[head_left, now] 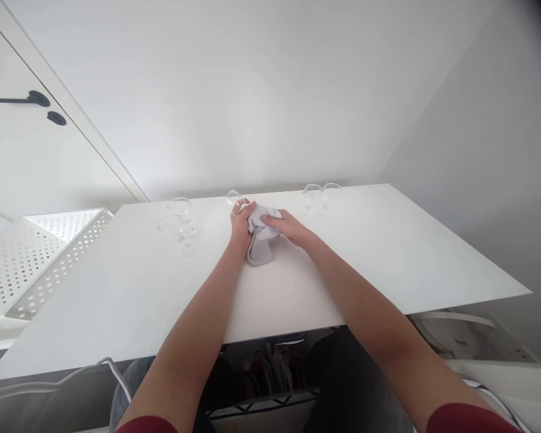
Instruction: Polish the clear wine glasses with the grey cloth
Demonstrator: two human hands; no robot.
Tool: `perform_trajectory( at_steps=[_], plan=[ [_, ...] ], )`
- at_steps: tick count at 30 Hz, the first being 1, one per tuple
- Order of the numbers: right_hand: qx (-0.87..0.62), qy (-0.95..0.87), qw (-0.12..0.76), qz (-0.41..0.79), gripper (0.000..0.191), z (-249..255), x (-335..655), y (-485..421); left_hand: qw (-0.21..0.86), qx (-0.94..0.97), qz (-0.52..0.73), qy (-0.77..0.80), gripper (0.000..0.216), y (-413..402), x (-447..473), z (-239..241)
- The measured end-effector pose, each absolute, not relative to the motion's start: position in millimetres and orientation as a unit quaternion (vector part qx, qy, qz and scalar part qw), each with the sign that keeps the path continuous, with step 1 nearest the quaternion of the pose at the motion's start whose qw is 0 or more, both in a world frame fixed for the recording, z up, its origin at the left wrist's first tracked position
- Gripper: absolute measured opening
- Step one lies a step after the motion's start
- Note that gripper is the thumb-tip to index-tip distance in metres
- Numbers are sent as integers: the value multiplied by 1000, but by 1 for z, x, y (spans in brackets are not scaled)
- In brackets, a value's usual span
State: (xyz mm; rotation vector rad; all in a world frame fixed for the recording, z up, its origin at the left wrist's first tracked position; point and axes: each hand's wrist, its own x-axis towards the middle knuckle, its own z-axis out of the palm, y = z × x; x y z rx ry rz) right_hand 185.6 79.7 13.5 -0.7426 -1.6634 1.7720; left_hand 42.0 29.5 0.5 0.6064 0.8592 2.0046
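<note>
Above the white table, my left hand is closed around a clear stemmed glass, which lies tilted with its bowl pointing away to the left. A crumpled light-grey cloth is gripped in my right hand, pressed against the glass's lower part. The cloth hides the stem and foot, and one end of it hangs down toward the table. Both hands meet at the cloth, close together near the table's far edge.
Two clear stemmed glasses, a front one and a back one, stand left of my hands. Another pair, a left one and a right one, stands to the right near the wall. A white perforated rack adjoins the table's left side.
</note>
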Motion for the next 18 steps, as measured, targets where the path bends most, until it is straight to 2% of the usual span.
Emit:
perform_trajectory(
  at_steps=[2, 5, 7, 9, 13, 18],
  plan=[
    [-321, -565, 329, 685, 46, 13, 184, 83, 417, 221, 809, 351, 46, 32, 39, -2],
    [-365, -441, 462, 678, 39, 13, 183, 92, 410, 211, 810, 363, 48, 36, 36, -7],
    [-332, -399, 536, 667, 37, 12, 182, 97, 417, 214, 804, 365, 50, 38, 37, -10],
    [-277, -395, 574, 662, 40, 10, 180, 98, 427, 222, 794, 371, 48, 39, 40, -11],
    [-244, -444, 552, 662, 46, 9, 174, 89, 451, 268, 743, 416, 42, 38, 49, -11],
    [-195, -547, 414, 701, 69, 19, 180, 81, 439, 356, 687, 456, 29, 36, 54, -14]
  ],
)
